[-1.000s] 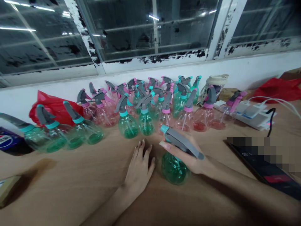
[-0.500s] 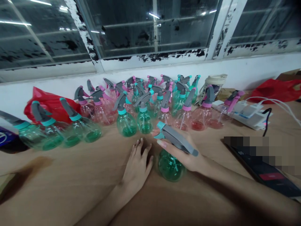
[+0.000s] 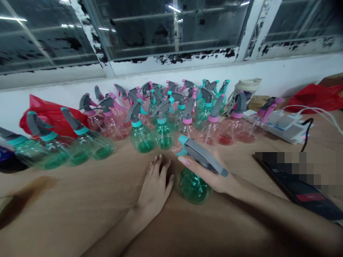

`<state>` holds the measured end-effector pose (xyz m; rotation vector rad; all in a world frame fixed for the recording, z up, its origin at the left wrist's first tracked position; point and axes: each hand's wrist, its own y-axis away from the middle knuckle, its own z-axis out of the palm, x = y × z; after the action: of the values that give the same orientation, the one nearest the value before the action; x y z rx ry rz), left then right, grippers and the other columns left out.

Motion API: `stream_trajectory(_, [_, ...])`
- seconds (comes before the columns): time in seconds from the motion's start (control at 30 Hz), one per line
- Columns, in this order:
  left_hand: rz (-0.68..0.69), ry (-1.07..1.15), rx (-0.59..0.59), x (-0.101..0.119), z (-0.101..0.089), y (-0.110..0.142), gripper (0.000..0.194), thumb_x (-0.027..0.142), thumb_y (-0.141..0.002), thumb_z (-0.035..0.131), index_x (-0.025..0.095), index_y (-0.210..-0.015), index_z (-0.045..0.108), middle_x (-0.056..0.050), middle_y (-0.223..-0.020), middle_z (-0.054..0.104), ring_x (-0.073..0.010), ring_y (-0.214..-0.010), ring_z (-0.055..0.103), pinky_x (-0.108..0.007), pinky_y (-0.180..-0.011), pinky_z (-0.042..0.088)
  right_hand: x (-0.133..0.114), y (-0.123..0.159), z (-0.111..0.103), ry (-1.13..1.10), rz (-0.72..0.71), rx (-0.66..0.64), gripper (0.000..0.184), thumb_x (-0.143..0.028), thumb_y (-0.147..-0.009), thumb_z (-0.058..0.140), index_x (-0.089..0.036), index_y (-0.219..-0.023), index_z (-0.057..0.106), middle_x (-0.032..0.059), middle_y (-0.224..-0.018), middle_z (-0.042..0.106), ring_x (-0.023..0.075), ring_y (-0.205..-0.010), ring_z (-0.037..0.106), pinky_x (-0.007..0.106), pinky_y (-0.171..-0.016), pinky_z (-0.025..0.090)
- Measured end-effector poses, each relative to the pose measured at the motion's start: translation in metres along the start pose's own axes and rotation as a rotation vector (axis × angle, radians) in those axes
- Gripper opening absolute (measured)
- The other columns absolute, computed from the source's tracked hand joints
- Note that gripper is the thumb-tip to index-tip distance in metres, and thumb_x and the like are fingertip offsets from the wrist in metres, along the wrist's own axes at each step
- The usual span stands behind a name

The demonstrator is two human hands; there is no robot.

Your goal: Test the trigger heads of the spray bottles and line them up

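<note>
My right hand (image 3: pixel 211 171) is wrapped round the neck of a green spray bottle (image 3: pixel 195 187) with a grey and turquoise trigger head. The bottle's round base is on the tabletop, and its neck is hidden by my fingers. To the left of it, my left hand (image 3: pixel 157 184) lies palm down on the wooden table (image 3: pixel 88 203), fingers spread and holding nothing. Just beyond my left fingertips stand two green spray bottles (image 3: pixel 142 137). Pink spray bottles (image 3: pixel 207 134) stand behind my right hand.
Several more spray bottles fill the back along the wall. At left are green bottles (image 3: pixel 79 150), a red plastic bag (image 3: pixel 60 117) and a dark bottle (image 3: pixel 10 160). At right lie a phone (image 3: pixel 297 189), a white power strip (image 3: pixel 284 130) with cables, and another red bag (image 3: pixel 316 98).
The view has shifted slightly, so the bottles at the back sit a little higher in the picture. Both hands keep their places, the right one still round the spray bottle.
</note>
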<state>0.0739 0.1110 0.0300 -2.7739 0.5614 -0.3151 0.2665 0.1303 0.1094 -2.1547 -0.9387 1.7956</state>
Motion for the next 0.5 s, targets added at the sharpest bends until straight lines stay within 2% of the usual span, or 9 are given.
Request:
stream_trajectory(0.17, [0.005, 0.005, -0.003, -0.0005, 0.0013, 0.0013, 0.039, 0.023, -0.094, 0.04, 0.012, -0.131, 0.036, -0.018, -0.139, 0.04, -0.0321, -0.135, 0.03, -0.053, -0.106, 0.032, 0.0029, 0.0046, -0.0017, -0.027, 0.028, -0.005, 0.012, -0.031, -0.083, 0.061, -0.022, -0.091, 0.062, 0.0004, -0.083, 0.064, 0.0143, -0.073, 0.063, 0.028, -0.067, 0.049])
stream_trajectory(0.33, [0.004, 0.015, 0.023, -0.0016, 0.0027, 0.0023, 0.036, 0.023, -0.094, 0.041, 0.016, -0.129, 0.039, -0.016, -0.139, 0.042, -0.0313, -0.135, 0.03, -0.054, -0.106, 0.032, 0.0014, 0.0056, -0.0014, 0.031, 0.014, 0.003, 0.005, -0.026, -0.082, 0.063, -0.022, -0.079, 0.059, -0.0042, -0.069, 0.058, 0.0117, -0.063, 0.058, 0.027, -0.062, 0.046])
stream_trajectory(0.4, [0.004, 0.017, 0.018, -0.0005, 0.0018, 0.0021, 0.034, 0.022, -0.093, 0.041, 0.014, -0.127, 0.042, -0.017, -0.137, 0.044, -0.0315, -0.135, 0.032, -0.053, -0.107, 0.032, 0.0006, 0.0046, 0.0, 0.016, 0.014, -0.002, 0.005, -0.027, -0.083, 0.061, -0.022, -0.083, 0.06, -0.0026, -0.073, 0.06, 0.0132, -0.067, 0.06, 0.028, -0.064, 0.048])
stream_trajectory(0.5, [-0.004, 0.012, 0.024, 0.0011, 0.0009, 0.0019, 0.034, 0.022, -0.094, 0.041, 0.014, -0.127, 0.041, -0.017, -0.137, 0.044, -0.0317, -0.134, 0.033, -0.054, -0.106, 0.032, 0.0016, 0.0037, 0.0031, -0.02, 0.015, -0.012, 0.015, -0.029, -0.085, 0.059, -0.023, -0.098, 0.063, 0.0017, -0.086, 0.064, 0.0174, -0.082, 0.064, 0.032, -0.074, 0.051])
